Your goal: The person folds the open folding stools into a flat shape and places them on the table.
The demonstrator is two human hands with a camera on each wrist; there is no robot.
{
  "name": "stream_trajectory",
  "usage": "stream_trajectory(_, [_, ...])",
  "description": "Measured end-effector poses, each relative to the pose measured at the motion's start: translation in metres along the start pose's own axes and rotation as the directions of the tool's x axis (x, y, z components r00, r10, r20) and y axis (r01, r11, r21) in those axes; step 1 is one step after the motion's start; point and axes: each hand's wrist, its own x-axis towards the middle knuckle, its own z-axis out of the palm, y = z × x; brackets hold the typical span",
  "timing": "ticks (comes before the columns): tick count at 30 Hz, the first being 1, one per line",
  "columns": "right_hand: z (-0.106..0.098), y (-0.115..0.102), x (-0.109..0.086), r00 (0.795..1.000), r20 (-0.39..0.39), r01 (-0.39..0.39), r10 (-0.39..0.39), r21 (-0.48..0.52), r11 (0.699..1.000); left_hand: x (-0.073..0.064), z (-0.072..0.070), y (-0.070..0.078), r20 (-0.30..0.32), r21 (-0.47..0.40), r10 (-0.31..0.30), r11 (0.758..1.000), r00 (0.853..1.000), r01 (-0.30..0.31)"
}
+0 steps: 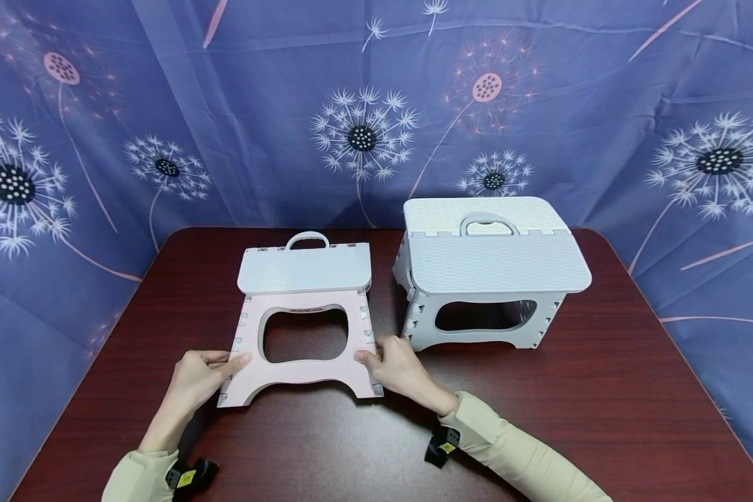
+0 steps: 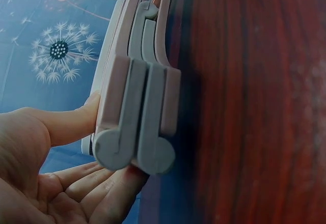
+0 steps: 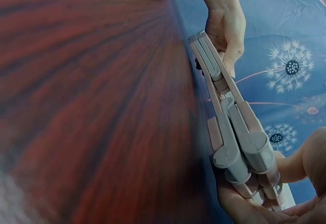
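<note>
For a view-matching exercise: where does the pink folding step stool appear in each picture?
Head: the pink folding step stool is left of centre.
Left wrist: stool left of centre, edge-on.
Right wrist: stool right of centre, edge-on, slanting.
Shared landmark: the dandelion-print cloth.

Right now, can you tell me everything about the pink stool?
The pink stool is folded flat and looks like plastic. It has a pale pink leg frame with a big opening through it, grey hinged pieces along the sides, a white panel and a white arched handle at the far end. It is left of the standing stool; whether it touches the table, I can't tell. The left hand and right hand grip its sides, thumbs on its pink face.
</note>
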Motion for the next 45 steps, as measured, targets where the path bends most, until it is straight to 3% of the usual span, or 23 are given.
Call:
stream_trajectory(34, [0.0027, 0.0033, 0.001, 1.0, 0.011, -0.027, 0.027, -0.015, 1.0, 0.0009, 0.0011, -0.0016, 0.017, 0.013, -0.002, 1.0, 1.0, 0.002])
stream_trajectory(45, [0.0031, 0.0051, 0.0025, 0.999, 0.016, -0.047, 0.048, -0.016, 0.999, 0.0023, 0.0016, -0.0025, 0.037, -0.023, -0.011, 1.0, 0.999, 0.012])
